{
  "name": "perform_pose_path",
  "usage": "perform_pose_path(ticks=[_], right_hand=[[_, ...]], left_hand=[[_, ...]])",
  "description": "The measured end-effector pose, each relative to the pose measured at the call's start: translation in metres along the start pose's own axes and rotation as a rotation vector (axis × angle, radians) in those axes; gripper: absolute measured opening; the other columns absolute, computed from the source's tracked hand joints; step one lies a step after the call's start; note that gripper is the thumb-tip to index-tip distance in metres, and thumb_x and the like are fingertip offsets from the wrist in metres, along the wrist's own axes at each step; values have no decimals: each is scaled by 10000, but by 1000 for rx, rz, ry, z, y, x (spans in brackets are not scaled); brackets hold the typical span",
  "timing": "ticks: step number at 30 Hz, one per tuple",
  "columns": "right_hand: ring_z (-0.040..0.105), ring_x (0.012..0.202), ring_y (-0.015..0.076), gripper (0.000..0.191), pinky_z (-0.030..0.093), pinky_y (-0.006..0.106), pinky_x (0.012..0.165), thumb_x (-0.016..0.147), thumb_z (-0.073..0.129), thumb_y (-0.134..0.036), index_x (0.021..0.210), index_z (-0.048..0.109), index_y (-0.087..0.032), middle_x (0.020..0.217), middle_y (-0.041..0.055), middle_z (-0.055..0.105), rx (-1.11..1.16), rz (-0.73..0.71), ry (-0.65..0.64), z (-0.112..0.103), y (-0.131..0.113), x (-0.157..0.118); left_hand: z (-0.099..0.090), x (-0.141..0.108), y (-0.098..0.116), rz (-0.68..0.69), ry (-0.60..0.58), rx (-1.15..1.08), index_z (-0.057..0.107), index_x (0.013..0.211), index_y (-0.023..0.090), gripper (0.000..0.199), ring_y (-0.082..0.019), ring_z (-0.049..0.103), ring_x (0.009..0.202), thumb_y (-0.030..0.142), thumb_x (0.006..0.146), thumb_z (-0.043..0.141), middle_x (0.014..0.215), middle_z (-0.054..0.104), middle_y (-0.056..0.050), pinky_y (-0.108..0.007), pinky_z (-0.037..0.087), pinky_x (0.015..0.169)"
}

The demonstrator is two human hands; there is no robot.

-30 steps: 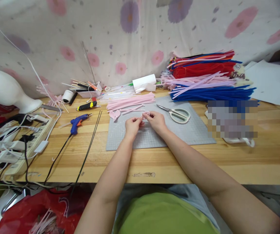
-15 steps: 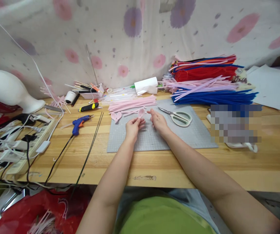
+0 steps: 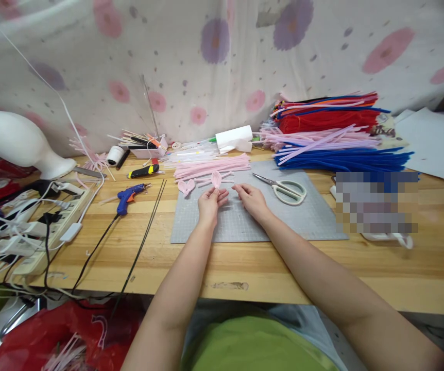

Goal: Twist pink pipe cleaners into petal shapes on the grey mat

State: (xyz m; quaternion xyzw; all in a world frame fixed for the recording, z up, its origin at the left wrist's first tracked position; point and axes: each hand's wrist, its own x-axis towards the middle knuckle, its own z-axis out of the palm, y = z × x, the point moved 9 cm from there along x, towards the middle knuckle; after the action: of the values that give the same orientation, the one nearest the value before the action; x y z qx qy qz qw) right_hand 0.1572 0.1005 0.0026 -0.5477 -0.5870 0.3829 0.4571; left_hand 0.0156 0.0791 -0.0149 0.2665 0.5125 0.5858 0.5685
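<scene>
Over the grey cutting mat (image 3: 303, 224), my left hand (image 3: 209, 205) pinches a pink loop-shaped piece (image 3: 216, 179) that stands up from its fingertips. My right hand (image 3: 252, 201) is a little to the right, apart from the left, its thumb and index finger together; whatever is between them is too small to make out. A pink heart-shaped piece (image 3: 186, 188) lies at the mat's upper left. Behind the hands is a bundle of pink pipe cleaners (image 3: 214, 166). Scissors with pale green handles (image 3: 289, 192) rest right of my right hand.
Left on the wooden table (image 3: 160, 273) are a blue glue gun (image 3: 125, 200), thin dark rods (image 3: 144, 234), a yellow-black cutter (image 3: 143, 170) and a power strip (image 3: 52, 232). Red, pink and blue pipe cleaners (image 3: 341, 157) are piled at the back right.
The pink looped piece in my left hand has shifted left, away from my right hand. My right hand's thumb and index finger have come together. The whole view has shifted slightly.
</scene>
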Motion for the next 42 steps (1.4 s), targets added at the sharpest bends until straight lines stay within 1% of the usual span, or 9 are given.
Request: perform_pose_path(ticks=[6, 11, 18, 25, 29, 33, 36, 39, 42], right_hand=[[461, 514, 94, 361, 329, 210, 454, 670, 528, -475, 781, 651, -155, 698, 24, 615, 202, 43, -103, 20, -9, 2], [423, 474, 82, 348, 311, 209, 449, 602, 593, -489, 610, 581, -141, 541, -14, 529, 317, 124, -146, 24, 1, 2], [345, 435, 66, 428, 254, 221, 453, 627, 552, -550, 497, 524, -143, 444, -26, 458, 22, 66, -178, 21, 1, 1], [347, 442, 69, 463, 241, 215, 460, 710, 443, -566, 511, 505, -153, 451, -31, 432, -132, -91, -305, 30, -18, -11], [380, 452, 76, 415, 262, 212, 472, 717, 461, -515, 521, 517, -153, 463, -27, 469, -194, -51, -258, 23, -13, -10], [426, 451, 80, 300, 282, 204, 468, 730, 471, -434, 628, 544, -162, 520, -21, 544, -238, -11, -216, 17, -2, -5], [462, 451, 84, 214, 299, 198, 468, 713, 511, -350, 829, 543, -174, 546, -35, 567, -227, 13, -214, 16, 5, 0], [497, 472, 96, 356, 317, 203, 484, 691, 542, -301, 1020, 492, -176, 549, -45, 572, -228, 58, -223, 15, 11, 4], [516, 525, 113, 496, 322, 214, 510, 625, 612, -297, 1085, 472, -175, 566, -43, 567, -338, 74, -107, -2, 12, 8]], left_hand=[[13, -8, 2, 22, -103, 37, 465, 833, 135, 131, -126, 636, 749, 216, 755, 533, 800, 653, -61, -253, 507, 672], [24, -15, -11, -48, -242, 262, 473, 772, 137, 167, -133, 623, 636, 259, 716, 572, 697, 629, -48, -252, 497, 568], [-1, -7, 31, 353, 12, 610, 563, 932, 194, 289, -102, 587, 676, 330, 679, 598, 871, 633, -29, -229, 469, 622], [4, -10, 41, 484, -44, 677, 627, 805, 175, 162, -116, 576, 696, 282, 710, 550, 777, 650, -27, -244, 451, 688], [-9, 7, 74, 545, -9, 768, 620, 905, 186, 254, -118, 577, 724, 331, 709, 549, 869, 650, -40, -234, 434, 690], [-41, 49, 108, 483, 120, 1252, 624, 916, 202, 266, -176, 569, 816, 301, 678, 561, 943, 628, -70, -286, 409, 757], [-45, 69, 108, 527, 5, 1491, 607, 965, 181, 328, -211, 537, 920, 299, 661, 566, 1004, 597, -110, -298, 384, 811], [-45, 74, 97, 533, -67, 1565, 627, 833, 169, 218, -211, 542, 877, 283, 669, 539, 888, 620, -106, -295, 387, 777], [-55, 71, 95, 453, 13, 1481, 601, 743, 177, 150, -173, 557, 736, 287, 655, 553, 758, 629, -64, -264, 397, 669]])
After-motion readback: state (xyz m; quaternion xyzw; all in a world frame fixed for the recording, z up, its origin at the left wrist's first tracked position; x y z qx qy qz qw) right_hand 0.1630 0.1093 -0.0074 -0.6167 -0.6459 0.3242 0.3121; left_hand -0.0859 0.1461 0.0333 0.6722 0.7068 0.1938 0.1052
